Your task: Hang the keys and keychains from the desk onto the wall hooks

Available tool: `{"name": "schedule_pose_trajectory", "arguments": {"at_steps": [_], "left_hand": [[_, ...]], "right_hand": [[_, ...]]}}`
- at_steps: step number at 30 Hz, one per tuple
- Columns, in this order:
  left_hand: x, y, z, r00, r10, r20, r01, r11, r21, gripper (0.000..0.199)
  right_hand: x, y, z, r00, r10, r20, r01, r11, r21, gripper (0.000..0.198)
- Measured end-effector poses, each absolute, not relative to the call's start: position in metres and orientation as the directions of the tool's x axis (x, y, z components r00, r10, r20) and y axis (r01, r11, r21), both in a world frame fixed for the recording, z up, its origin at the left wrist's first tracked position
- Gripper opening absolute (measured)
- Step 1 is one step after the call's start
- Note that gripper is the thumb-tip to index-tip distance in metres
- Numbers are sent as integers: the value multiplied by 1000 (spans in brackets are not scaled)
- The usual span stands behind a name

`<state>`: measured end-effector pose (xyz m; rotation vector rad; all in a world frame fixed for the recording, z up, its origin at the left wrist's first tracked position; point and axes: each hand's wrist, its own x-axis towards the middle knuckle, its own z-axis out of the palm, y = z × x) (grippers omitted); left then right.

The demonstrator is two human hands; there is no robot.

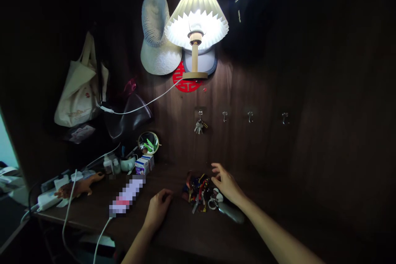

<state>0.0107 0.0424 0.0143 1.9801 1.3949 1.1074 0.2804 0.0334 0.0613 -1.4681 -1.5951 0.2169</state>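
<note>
A heap of keys and key rings (198,189) with colourful tags and straps lies on the dark tabletop. My right hand (227,183) is just right of the heap, its fingers bent and apart with nothing between them. Below it lies a grey oblong fob (230,212) joined to a metal ring. My left hand (157,209) rests on the table left of the heap, fingers loosely bent, holding nothing that I can see. Above, a bunch of keys (199,127) hangs from the leftmost wall hook (200,113).
Several more hooks, such as this hook (250,116), line the wall. A lit pleated lamp (194,55) is above. At left are a blurred-out phone-like object (126,197) with a white cable, small boxes (144,165), a round mirror (149,143) and an animal figure (81,185).
</note>
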Motion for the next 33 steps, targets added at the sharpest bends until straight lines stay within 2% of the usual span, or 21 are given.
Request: {"name": "schedule_pose_trajectory", "arguments": {"at_steps": [5,8,13,20,26,28,33], "left_hand": [[11,39,18,145,929,340,586,-358,727,19],[12,38,18,163,925,343,604,-369,707,19],[13,38,18,206,926,317,628,-374,683,20],[17,39,13,253,921,296,687,-387,615,22],[43,47,12,129,966,222,707,-247,662,29],[58,50,11,137,956,259,690,-280,667,35],[89,53,10,104,927,360,781,-300,548,46]], "right_hand": [[323,-6,19,227,852,472,692,200,-693,35],[349,-23,2,284,815,505,690,192,-698,30],[371,-30,-11,417,782,463,619,129,-775,24],[371,-24,-10,355,826,438,627,138,-767,23],[372,-25,-10,357,832,425,629,122,-768,23],[373,-25,-10,349,833,430,632,129,-764,22],[374,-25,-12,348,834,428,638,123,-760,24]]}}
